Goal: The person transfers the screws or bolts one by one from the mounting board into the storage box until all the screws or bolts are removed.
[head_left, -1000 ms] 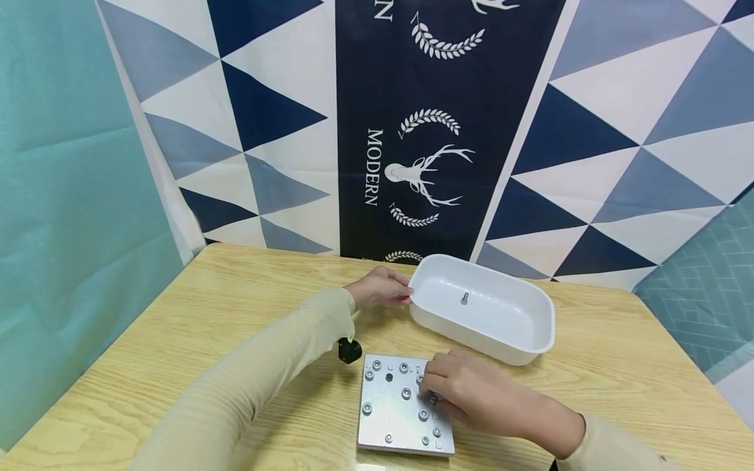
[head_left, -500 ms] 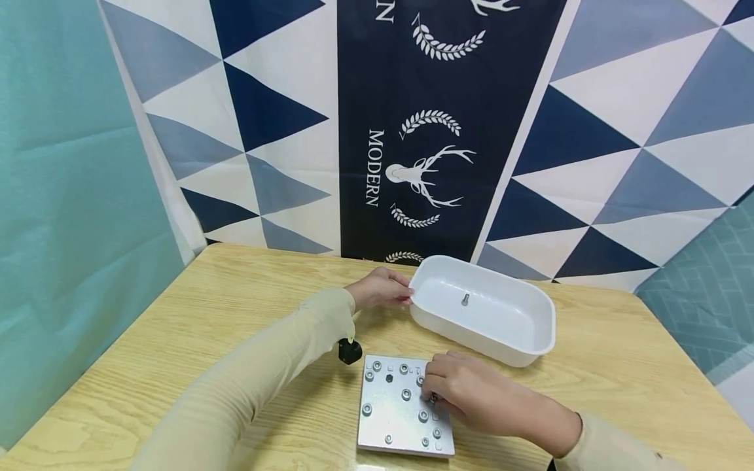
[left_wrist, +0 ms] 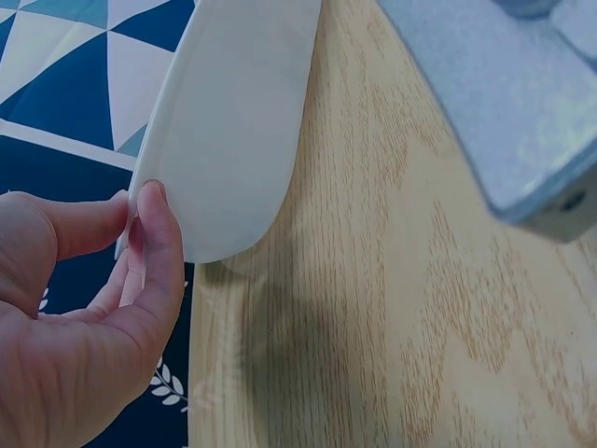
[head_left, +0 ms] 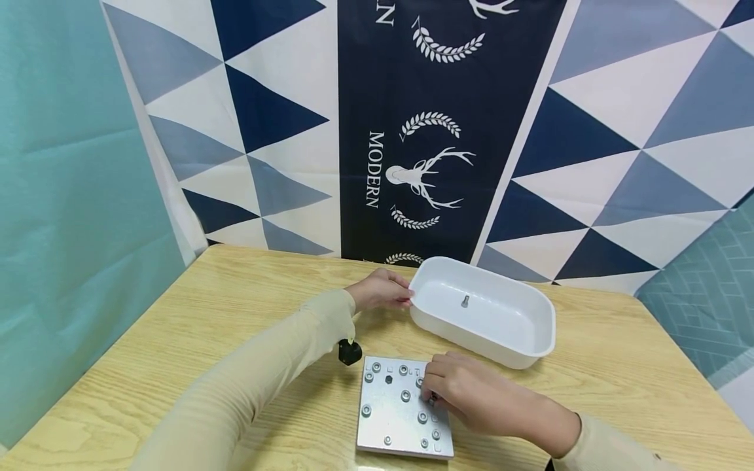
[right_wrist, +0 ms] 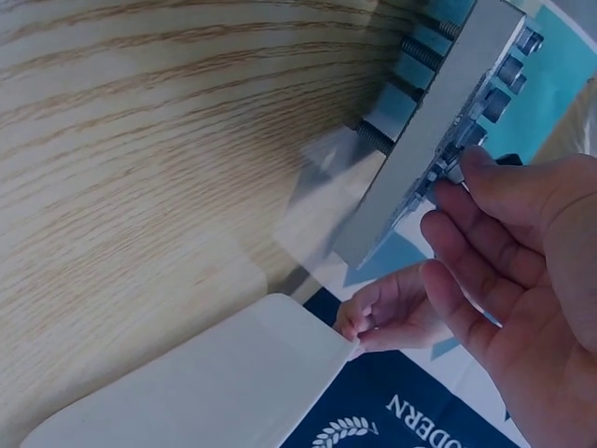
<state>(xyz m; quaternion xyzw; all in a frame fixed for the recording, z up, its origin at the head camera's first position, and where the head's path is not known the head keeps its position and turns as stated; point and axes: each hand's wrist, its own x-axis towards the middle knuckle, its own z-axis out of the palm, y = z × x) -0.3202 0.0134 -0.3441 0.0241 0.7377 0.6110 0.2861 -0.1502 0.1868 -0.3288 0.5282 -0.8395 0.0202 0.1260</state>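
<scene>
In the head view my left hand (head_left: 381,290) is at the left end of a white plastic tray (head_left: 465,335). The left wrist view shows its thumb and fingers pinching the tray's rim (left_wrist: 136,177). My right hand (head_left: 477,396) is over the right side of a square metal plate (head_left: 394,418) set with several socket-head bolts. In the right wrist view, its thumb and index finger pinch a bolt (right_wrist: 455,172) on the plate's face; fingertips partly cover it. Threaded shanks (right_wrist: 376,137) stick out from the plate's underside.
One loose bolt (head_left: 465,301) lies inside the tray. A dark hexagonal hole (head_left: 389,379) shows in the plate. The black wrist camera (head_left: 350,352) hangs below my left sleeve, beside the plate. A patterned cloth (head_left: 283,131) hangs behind the wooden table (head_left: 247,281).
Both hands keep nearly the same places. The right fingers shift very slightly at the bolt. The tray and plate stay where they were.
</scene>
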